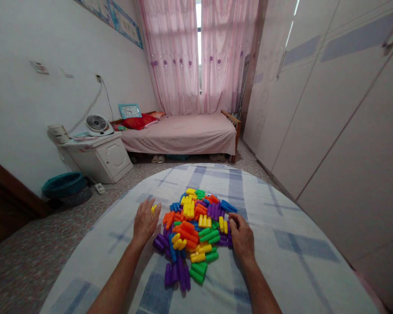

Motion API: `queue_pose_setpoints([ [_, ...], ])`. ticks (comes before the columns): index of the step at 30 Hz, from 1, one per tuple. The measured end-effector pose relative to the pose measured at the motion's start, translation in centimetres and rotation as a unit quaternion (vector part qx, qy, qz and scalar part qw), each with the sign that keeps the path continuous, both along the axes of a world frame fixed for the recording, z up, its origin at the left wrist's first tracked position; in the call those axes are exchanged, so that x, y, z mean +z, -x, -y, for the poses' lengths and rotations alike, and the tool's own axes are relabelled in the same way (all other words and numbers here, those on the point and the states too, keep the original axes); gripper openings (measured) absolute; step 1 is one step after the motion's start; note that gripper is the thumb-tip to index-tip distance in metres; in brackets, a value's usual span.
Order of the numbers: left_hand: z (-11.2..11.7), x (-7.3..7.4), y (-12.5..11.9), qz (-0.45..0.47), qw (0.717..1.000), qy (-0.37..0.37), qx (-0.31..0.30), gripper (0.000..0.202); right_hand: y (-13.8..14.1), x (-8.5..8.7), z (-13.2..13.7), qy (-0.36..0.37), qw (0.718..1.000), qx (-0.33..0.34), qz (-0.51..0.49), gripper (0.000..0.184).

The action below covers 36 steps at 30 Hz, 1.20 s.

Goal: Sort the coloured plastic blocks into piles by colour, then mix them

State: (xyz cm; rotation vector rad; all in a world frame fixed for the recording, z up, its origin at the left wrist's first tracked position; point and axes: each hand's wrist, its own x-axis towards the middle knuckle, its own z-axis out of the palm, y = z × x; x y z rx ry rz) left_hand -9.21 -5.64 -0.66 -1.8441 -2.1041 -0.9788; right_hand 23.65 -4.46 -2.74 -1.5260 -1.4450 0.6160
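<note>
A loose heap of plastic building blocks, shaped like joined tubes, lies in the middle of the table. Orange blocks [186,234], purple blocks [214,211], green blocks [209,235] and blue blocks [228,206] are mixed together. My left hand [146,221] rests at the heap's left side with fingers apart; a small yellow block [153,209] shows in the gap by its thumb, and I cannot tell whether they touch. At the right edge, my right hand [242,237] has its fingers loosely bent and apart, beside purple and yellow blocks [223,224].
The round table wears a checked white and blue cloth [291,270]. Beyond it stands a bed [183,131] under pink curtains [177,52]. A white cabinet [113,159] with a fan [97,124] and a teal bin [65,185] are at left; wardrobe doors [314,109] line the right.
</note>
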Motion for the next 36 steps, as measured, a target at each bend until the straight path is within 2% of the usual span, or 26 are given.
queue_pose_setpoints([
  [3,-0.9,-1.8,0.7,0.000,0.995,0.064,-0.083,0.030,0.0,0.0,0.0,-0.003,1.000,0.001,-0.002,0.039],
  [6,-1.9,-2.0,-0.7,0.079,0.986,0.102,-0.109,0.035,-0.1,0.0,0.0,-0.006,1.000,0.002,0.000,0.039],
  [9,-3.2,-1.0,-3.0,0.154,0.972,0.129,-0.118,0.051,-0.1,0.1,0.0,-0.006,1.000,0.002,0.000,0.039],
  [13,-4.3,0.8,-5.0,0.271,0.932,0.176,-0.166,0.066,-0.1,0.1,0.1,-0.011,1.000,-0.001,-0.006,0.037],
  [17,-4.5,1.9,-6.1,0.285,0.924,0.169,-0.190,0.069,0.0,0.2,0.1,-0.010,1.000,0.000,-0.002,0.037],
  [22,-4.2,2.3,-7.3,0.286,0.914,0.189,-0.217,0.076,0.0,0.1,0.0,-0.002,1.000,0.000,0.002,0.037],
  [26,-4.1,2.3,-8.2,0.299,0.917,0.180,-0.194,0.071,-0.1,-0.1,-0.1,-0.008,1.000,0.000,0.002,0.037],
  [30,-3.9,2.1,-8.6,0.346,0.905,0.172,-0.180,0.066,-0.1,-0.2,-0.1,-0.012,1.000,0.001,-0.002,0.037],
  [33,-3.3,2.9,-8.7,0.399,0.883,0.168,-0.181,0.064,-0.1,-0.2,-0.1,-0.012,1.000,0.002,-0.005,0.037],
  [36,-2.2,4.3,-8.9,0.449,0.855,0.169,-0.196,0.063,-0.1,-0.2,-0.1,-0.010,1.000,0.000,-0.004,0.036],
])
